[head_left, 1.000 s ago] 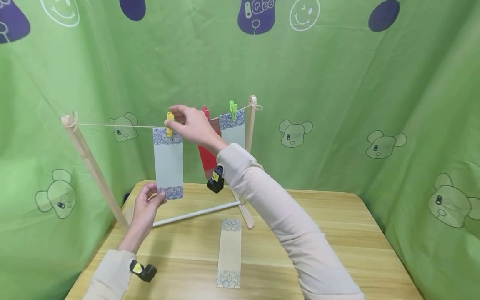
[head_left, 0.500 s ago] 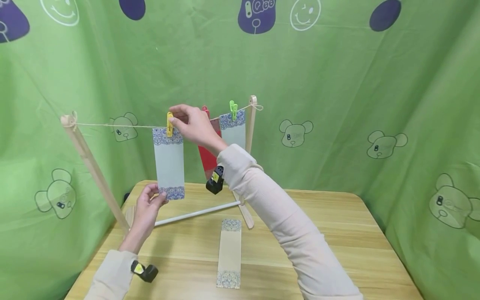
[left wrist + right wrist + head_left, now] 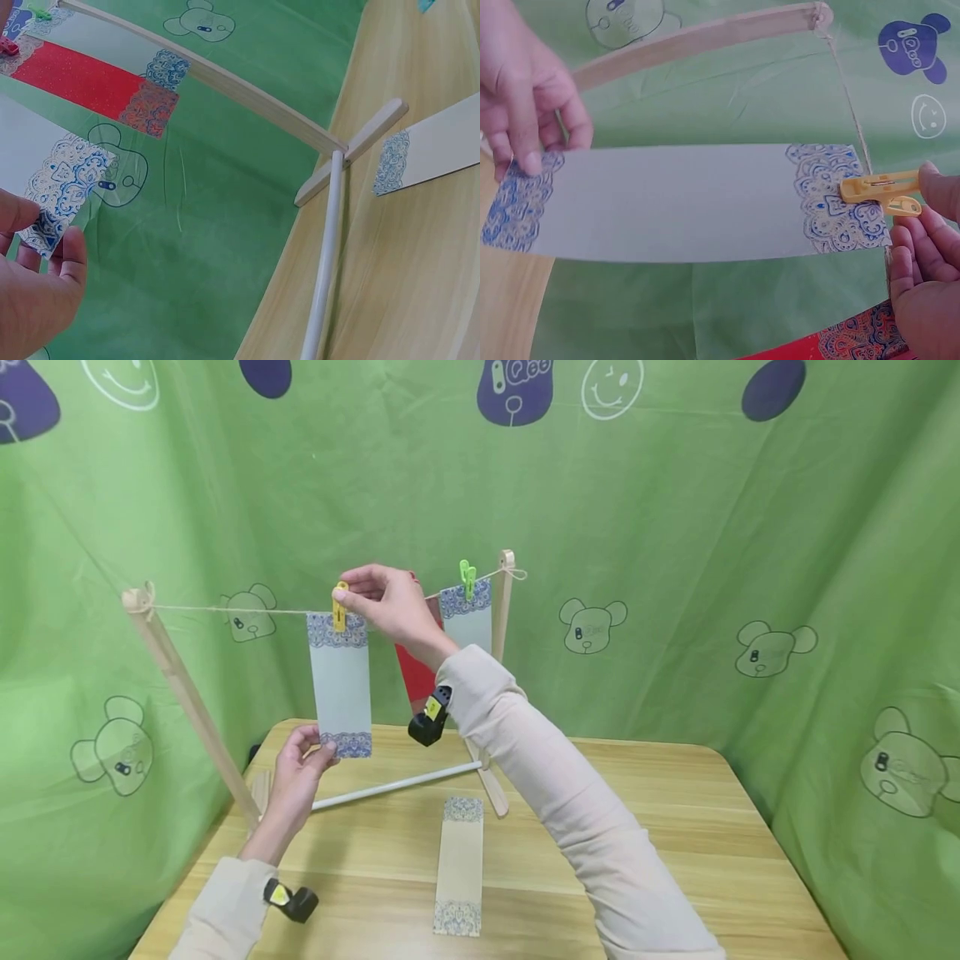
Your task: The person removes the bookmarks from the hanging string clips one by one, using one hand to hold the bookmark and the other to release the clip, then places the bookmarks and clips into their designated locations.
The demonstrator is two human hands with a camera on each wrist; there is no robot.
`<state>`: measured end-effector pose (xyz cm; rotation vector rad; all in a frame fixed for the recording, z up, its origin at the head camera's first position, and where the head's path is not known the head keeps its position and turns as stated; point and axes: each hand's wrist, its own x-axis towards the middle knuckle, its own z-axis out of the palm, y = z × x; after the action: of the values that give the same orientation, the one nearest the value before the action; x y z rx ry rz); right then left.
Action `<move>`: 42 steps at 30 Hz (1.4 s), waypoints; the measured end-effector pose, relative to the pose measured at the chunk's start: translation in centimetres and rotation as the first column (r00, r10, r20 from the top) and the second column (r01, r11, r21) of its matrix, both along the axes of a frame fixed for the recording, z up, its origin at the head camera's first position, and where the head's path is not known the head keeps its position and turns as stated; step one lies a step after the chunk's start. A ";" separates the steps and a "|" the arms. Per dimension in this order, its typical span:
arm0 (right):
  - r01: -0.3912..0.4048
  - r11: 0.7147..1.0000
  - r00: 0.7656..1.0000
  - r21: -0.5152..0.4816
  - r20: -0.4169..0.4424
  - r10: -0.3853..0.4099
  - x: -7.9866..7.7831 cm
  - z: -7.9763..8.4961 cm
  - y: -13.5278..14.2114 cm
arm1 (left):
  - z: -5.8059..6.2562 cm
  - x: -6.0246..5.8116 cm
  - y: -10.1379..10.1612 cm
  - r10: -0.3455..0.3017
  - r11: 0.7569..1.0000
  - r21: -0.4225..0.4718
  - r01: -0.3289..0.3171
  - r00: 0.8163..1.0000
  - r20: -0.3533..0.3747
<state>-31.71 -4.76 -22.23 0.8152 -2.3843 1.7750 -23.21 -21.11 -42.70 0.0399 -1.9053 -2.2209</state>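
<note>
Beige rectangular card (image 3: 459, 864), patterned ends, at 6 o'clock on wooden counter (image 3: 720, 835). At 8, left hand (image 3: 296, 777), fingers pinching lower corner of white rectangular card (image 3: 341, 689), blue borders, hanging at 9. At 10, right hand (image 3: 399, 612), fingers clamped on yellow plastic clip (image 3: 340, 607) at its top. White card's foot just drifted slightly toward 3; clip's bite looks undisturbed.

Wooden table (image 3: 637, 843), beige card (image 3: 460, 860), line stand (image 3: 194, 710)
</note>
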 end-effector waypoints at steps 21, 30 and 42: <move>0.061 0.995 0.998 -0.080 0.020 -0.059 0.1 0.0 -0.1 | 0.2 0.0 0.0 -0.016 1.000 -0.009 0.016 1.000 -0.007; 0.077 0.988 0.997 -0.131 -0.016 -0.079 0.5 0.0 -0.1 | 0.2 0.1 0.0 -0.020 1.000 -0.017 0.020 1.000 -0.006; 0.114 0.983 0.989 -0.145 -0.076 -0.126 0.9 0.2 -0.1 | 0.4 0.4 0.1 -0.019 1.000 -0.012 0.019 1.000 0.003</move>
<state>-30.81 -4.81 -22.06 0.6999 -2.1771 1.7987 -22.83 -21.01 -42.34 0.0231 -1.9283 -2.2222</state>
